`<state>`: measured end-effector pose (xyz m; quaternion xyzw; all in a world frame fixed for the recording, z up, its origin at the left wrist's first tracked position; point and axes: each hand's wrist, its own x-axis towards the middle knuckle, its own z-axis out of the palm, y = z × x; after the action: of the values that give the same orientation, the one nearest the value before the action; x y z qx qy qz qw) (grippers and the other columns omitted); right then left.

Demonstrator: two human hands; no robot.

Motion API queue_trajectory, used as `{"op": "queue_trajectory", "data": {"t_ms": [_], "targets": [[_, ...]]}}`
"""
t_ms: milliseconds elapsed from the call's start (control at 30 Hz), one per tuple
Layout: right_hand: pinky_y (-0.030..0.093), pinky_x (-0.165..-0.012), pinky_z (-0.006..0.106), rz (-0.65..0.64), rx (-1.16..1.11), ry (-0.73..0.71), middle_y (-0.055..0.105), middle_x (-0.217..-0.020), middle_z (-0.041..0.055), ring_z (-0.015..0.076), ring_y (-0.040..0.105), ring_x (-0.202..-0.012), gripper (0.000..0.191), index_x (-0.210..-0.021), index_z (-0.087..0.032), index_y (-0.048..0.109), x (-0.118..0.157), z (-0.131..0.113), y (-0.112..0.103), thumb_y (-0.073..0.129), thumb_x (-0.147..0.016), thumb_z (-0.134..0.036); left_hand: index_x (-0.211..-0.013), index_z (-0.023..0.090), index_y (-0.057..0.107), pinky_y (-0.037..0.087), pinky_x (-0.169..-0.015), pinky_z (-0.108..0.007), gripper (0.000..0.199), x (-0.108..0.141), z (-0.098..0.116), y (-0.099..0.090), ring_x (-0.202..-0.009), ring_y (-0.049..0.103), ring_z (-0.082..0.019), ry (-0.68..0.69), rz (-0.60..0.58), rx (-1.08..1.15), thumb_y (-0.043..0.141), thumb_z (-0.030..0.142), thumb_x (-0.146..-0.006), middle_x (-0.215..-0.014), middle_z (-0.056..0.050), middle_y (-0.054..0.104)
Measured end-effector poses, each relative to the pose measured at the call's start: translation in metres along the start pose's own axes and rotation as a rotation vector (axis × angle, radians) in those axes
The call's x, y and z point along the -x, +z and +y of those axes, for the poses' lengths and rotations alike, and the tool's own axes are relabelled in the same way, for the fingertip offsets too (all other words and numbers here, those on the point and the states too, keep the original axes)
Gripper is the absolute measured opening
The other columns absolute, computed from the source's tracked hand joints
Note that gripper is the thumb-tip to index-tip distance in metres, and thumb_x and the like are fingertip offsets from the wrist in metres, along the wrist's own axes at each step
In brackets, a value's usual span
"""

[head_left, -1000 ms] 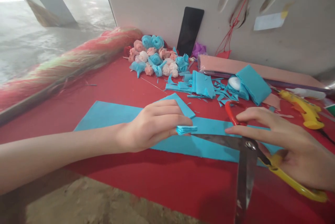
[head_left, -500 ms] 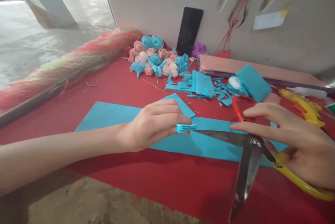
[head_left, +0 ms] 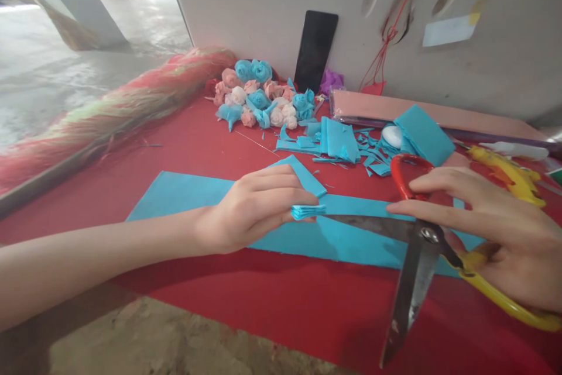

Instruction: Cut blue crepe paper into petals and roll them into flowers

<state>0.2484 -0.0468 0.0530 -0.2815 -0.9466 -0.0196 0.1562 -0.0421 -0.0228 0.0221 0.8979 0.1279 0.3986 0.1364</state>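
Grasping scissors [head_left: 429, 234] in the right grip [head_left: 496, 223], over the near part of the red bench [head_left: 246, 299], with blades spread wide and with fingers at the red handle. Pointing one blade down toward the near edge and the other leftward, to the right end of the folded blue paper [head_left: 308, 212]; touching or just apart, hard to tell. Pinching that folded blue paper in the left grip [head_left: 263, 208], above a long blue sheet [head_left: 184, 192] laid flat along the near half of the bench. Just behind the left grip, partly hidden by it, a smaller blue piece [head_left: 305, 176]. Farther back, on the right, a yellow glue gun [head_left: 511, 170]; left of it, blue scraps [head_left: 375, 160] between two blue stacks [head_left: 338, 140], with a white lump [head_left: 391, 137] beside the right one. Toward the far edge, a heap of blue, pink and white paper flowers [head_left: 259, 97], and to the right a long peach packet [head_left: 421, 110]. Along the left edge, pink and pale fringe [head_left: 144, 91]. At the far edge, leaning on the gray wall [head_left: 246, 0], a black slab [head_left: 316, 50].
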Motion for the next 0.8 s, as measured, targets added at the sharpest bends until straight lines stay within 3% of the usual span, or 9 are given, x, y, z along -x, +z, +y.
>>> {"op": "queue_trajectory", "data": {"t_ms": [400, 800], "targets": [[0.04, -0.071, 0.036, -0.002, 0.021, 0.009, 0.045, -0.104, 0.0059, 0.0219, 0.047, -0.094, 0.052, -0.115, -0.029, 0.049, 0.002, -0.0013, -0.0017, 0.042, -0.069, -0.006, -0.08, 0.011, 0.056, 0.047, -0.065, -0.032, 0.026, -0.0013, 0.0039, -0.0012, -0.066, 0.053, -0.015, -0.034, -0.01, 0.015, 0.036, 0.021, -0.092, -0.067, -0.009, 0.06], [0.039, -0.068, 0.034, 0.0, 0.006, 0.015, 0.044, -0.103, 0.0059, 0.0186, 0.046, -0.092, 0.053, -0.114, -0.028, 0.049, 0.0013, -0.0014, -0.0039, 0.039, -0.068, -0.003, -0.082, 0.01, 0.055, 0.048, -0.064, -0.031, 0.018, -0.0003, 0.001, 0.0008, -0.068, 0.054, -0.015, -0.01, 0.004, 0.015, 0.042, 0.02, -0.089, -0.069, -0.01, 0.061]]}}
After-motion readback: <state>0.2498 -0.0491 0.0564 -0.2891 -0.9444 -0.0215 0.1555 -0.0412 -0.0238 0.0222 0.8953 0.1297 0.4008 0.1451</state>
